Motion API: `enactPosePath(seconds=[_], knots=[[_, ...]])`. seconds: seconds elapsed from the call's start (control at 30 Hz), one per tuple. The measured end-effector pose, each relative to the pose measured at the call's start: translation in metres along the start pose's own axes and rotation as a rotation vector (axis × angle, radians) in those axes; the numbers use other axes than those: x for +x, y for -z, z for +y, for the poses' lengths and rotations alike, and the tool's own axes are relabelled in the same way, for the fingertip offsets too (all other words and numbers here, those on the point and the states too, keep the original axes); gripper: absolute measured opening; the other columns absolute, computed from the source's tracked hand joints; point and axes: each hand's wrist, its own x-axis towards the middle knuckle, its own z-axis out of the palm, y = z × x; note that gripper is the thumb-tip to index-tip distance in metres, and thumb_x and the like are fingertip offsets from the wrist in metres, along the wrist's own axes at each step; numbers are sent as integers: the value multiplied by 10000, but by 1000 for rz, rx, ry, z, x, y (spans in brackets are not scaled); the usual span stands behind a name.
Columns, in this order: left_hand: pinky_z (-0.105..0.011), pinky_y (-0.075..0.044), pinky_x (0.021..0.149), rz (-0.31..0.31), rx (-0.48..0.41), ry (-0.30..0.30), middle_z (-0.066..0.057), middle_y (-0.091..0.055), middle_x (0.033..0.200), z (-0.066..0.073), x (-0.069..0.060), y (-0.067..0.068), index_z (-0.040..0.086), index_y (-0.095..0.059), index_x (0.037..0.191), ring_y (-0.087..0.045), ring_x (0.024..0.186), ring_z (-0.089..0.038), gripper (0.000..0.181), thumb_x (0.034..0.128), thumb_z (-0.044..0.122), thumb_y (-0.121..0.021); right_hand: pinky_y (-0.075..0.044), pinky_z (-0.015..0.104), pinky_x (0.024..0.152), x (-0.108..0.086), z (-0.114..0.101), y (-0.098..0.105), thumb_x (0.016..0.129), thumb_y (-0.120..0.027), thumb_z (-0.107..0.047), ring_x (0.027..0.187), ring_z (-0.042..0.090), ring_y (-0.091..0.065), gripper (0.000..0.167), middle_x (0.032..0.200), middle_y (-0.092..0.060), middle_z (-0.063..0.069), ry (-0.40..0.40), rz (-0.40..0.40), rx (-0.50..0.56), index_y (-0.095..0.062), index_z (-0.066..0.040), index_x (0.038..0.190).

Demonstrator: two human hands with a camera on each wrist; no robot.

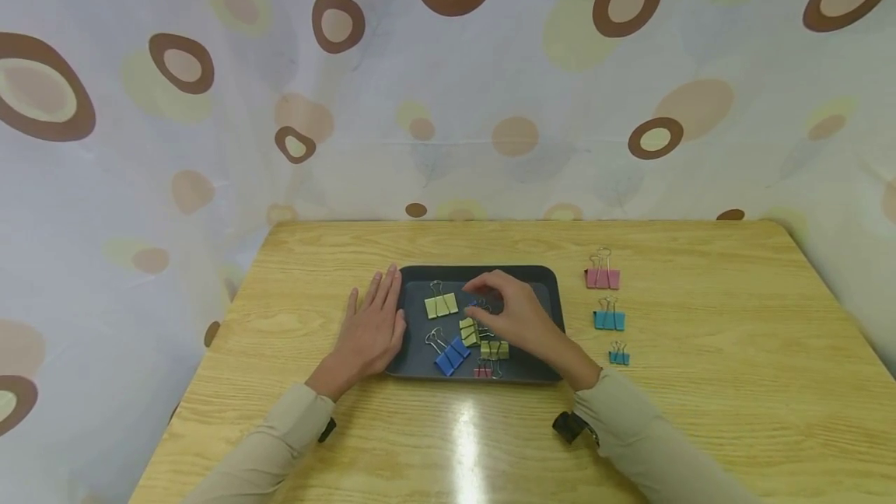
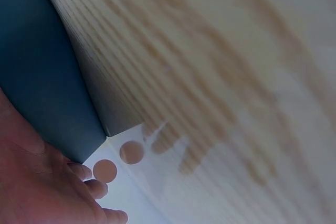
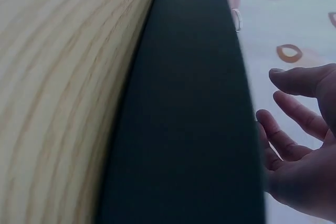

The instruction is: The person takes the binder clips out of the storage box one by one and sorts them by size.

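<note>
A dark tray (image 1: 549, 317) on the wooden table holds several binder clips. My left hand (image 1: 367, 333) rests along the tray's left edge with its fingers straight. Over the tray, my right hand (image 1: 521, 317) has thumb and fingers curved and apart, with nothing visible between them; in the right wrist view the same hand (image 3: 304, 145) shows the gap. Beneath or beside it lie a yellow clip (image 1: 469, 333) and a small blue clip (image 1: 472, 304), partly hidden. Also in the tray are a larger yellow clip (image 1: 441, 306), a blue clip (image 1: 452, 356), another yellow clip (image 1: 494, 350) and a small pink clip (image 1: 483, 372).
Right of the tray, three clips stand in a column on the table (image 1: 714, 333): a pink clip (image 1: 603, 278) at the back, a teal clip (image 1: 610, 320), and a small teal clip (image 1: 619, 358) at the front. A patterned cloth (image 1: 462, 84) hangs behind the table.
</note>
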Motion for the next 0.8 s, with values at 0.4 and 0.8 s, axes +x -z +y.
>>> enactPosePath(seconds=[0.4, 0.8], knots=[[-627, -142, 1208, -2, -5, 4, -89, -67, 1721, -1, 1, -2, 37, -99, 1649, -103, 1573, -310, 644, 1097, 279, -327, -528, 473, 947, 29, 8, -25, 904, -781, -80, 1105, 314, -647, 290, 1175, -674, 135, -103, -74, -78, -714, -16, 1178], [-637, -146, 1203, 6, -1, 3, -102, -90, 1719, 0, 1, 0, 20, -128, 1644, -134, 1567, -330, 655, 1090, 288, -353, -517, 453, 901, 42, 15, -41, 860, -813, -44, 1027, 289, -621, 291, 1110, -669, 106, -188, -139, -113, -735, -34, 1140]])
